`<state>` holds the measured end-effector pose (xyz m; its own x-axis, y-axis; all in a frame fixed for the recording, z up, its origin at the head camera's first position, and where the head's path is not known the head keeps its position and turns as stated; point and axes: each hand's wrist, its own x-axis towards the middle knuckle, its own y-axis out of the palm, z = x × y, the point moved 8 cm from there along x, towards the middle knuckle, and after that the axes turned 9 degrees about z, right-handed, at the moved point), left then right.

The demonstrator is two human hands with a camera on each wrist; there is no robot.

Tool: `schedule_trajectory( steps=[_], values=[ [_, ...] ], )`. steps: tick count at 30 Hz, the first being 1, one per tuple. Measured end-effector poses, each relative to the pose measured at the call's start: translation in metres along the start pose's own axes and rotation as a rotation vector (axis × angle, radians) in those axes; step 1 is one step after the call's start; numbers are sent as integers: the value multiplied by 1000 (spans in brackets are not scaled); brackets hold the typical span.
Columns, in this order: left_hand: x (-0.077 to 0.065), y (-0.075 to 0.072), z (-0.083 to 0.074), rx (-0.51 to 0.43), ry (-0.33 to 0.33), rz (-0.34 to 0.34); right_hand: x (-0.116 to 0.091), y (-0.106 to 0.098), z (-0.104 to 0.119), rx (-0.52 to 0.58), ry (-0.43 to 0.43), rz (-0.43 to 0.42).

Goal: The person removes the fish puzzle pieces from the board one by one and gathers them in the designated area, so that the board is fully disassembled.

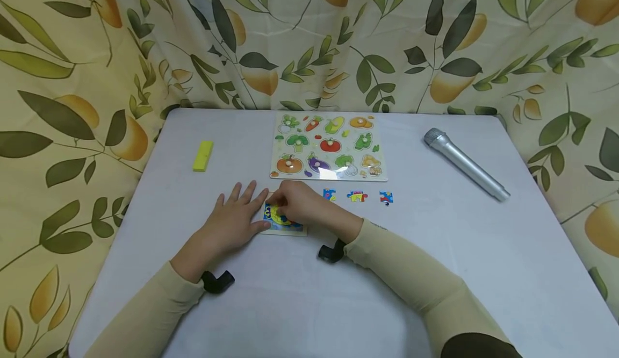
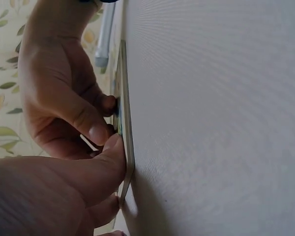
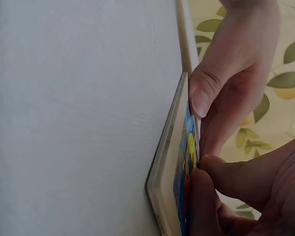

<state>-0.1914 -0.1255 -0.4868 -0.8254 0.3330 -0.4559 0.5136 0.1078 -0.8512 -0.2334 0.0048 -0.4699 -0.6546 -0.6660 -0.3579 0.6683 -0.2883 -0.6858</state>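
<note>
A small jigsaw board [image 1: 289, 233] with a blue and yellow picture lies flat on the table, partly hidden by both hands. My left hand [image 1: 231, 219] rests at its left edge with spread, straight fingers; the thumb touches the board's lower left side. Over the upper part of the board, my right hand [image 1: 304, 202] pinches a jigsaw piece against the picture with curled fingers, and the piece is mostly hidden. In the right wrist view the thumb and fingertip [image 3: 202, 184] meet at the picture's surface. Loose jigsaw pieces [image 1: 357, 197] lie in a row to the right.
Behind the jigsaw lies a larger vegetable puzzle board [image 1: 309, 145]. A yellow block [image 1: 203, 156] is at the left, and a silver microphone [image 1: 466, 164] lies slanted at the right. The white table [image 1: 309, 304] meets a leaf-patterned curtain [image 1: 309, 41] at the back.
</note>
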Motion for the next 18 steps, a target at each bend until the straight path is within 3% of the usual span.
schedule_trajectory(
  steps=[6,18],
  values=[
    [0,-2,-1,8,-11,5,1,2,-2,27,17,5],
    [0,-4,-1,2,2,-2,1,1,-3,63,44,-77]
  ],
)
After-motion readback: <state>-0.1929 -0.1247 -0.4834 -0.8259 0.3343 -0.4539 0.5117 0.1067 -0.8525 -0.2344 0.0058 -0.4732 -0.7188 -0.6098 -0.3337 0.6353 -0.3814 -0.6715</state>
